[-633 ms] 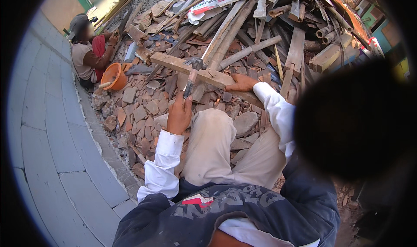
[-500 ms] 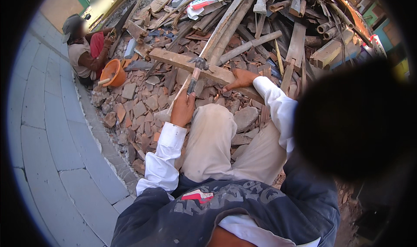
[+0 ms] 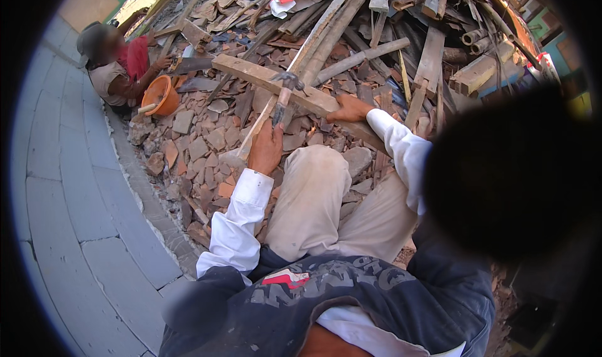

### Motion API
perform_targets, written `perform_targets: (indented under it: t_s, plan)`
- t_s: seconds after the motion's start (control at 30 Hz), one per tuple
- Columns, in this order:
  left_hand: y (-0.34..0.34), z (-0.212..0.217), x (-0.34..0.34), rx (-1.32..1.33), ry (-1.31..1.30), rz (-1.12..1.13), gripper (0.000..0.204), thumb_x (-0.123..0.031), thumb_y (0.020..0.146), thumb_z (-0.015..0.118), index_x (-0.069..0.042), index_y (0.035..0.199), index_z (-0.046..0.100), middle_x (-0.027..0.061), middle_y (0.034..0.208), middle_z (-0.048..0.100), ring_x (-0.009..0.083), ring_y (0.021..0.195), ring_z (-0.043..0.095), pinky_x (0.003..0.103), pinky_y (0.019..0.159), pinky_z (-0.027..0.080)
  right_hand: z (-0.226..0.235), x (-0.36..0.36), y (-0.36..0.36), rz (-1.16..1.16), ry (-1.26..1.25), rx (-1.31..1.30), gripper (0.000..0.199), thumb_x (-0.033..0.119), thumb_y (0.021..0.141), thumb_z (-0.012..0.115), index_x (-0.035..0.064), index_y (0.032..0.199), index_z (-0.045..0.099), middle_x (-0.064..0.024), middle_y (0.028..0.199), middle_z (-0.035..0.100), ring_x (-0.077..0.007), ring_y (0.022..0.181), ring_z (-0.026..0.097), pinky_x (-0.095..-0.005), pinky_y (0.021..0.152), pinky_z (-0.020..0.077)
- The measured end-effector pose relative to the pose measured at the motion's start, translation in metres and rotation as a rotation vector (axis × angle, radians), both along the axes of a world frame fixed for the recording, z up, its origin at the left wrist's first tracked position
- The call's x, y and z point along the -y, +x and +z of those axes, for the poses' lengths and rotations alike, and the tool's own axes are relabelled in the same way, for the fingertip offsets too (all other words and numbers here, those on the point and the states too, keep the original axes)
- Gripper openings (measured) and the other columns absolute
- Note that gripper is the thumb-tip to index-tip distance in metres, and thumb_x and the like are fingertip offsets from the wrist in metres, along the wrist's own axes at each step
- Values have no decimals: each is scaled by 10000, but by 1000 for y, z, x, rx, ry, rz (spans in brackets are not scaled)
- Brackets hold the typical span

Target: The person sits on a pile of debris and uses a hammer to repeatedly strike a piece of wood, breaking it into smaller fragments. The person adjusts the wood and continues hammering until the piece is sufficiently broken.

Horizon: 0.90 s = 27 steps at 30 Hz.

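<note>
My left hand (image 3: 266,147) is closed round the dark grip of a claw hammer (image 3: 284,97). The hammer's metal head rests against, or lies just over, a squared wooden beam (image 3: 248,71); which of the two cannot be made out. A small nail-like point shows on the beam beside the head. My right hand (image 3: 349,108) grips the same beam farther right, thumb on the near side and fingers over the top. The beam slants across in front of my knees, its right end hidden behind my sleeve.
Broken tiles and stones (image 3: 199,148) cover the ground. A heap of old timber (image 3: 433,56) rises ahead. At the left runs a grey block wall (image 3: 78,187). A co-worker (image 3: 116,74) crouches beside an orange bucket (image 3: 168,100), near a hand saw (image 3: 193,64).
The co-worker has leaned left, and the saw there has swung from upright to nearly level. My hammer and beam have barely shifted; both hands keep their grip.
</note>
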<state>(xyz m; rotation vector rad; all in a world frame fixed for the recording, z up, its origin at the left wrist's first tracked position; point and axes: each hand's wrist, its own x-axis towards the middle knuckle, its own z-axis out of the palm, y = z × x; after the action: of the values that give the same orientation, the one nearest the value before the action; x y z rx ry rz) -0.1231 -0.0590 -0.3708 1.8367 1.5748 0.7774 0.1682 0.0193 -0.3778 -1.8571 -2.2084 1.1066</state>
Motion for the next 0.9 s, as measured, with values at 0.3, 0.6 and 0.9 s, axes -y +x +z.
perform_targets:
  t_s: [0.3, 0.6, 0.9]
  plan:
    - [8, 72, -23, 454, 93, 151, 395, -387, 1049, 511, 4, 1005, 536, 201, 726, 574, 396, 672, 583, 477, 639, 440, -13, 4, 30, -24, 2, 73, 813, 550, 635, 756, -132, 1071, 681, -319, 1065, 697, -394, 957, 705, -431, 867, 540]
    - [0, -21, -29, 160, 87, -86, 302, -328, 1081, 483, -56, 961, 536, -22, 657, 477, 81, 571, 468, 285, 533, 370, -11, 6, 21, -18, 58, 142, 791, 534, 655, 754, -119, 1093, 674, -321, 1121, 681, -399, 1026, 689, -429, 918, 527]
    - [0, -54, -35, 286, -166, 8, 301, -350, 1078, 477, -55, 1058, 533, 6, 640, 498, 115, 482, 482, 294, 422, 383, -19, 17, 12, -44, 55, 160, 829, 563, 673, 754, -117, 1130, 631, -321, 1108, 676, -410, 1031, 680, -437, 909, 520]
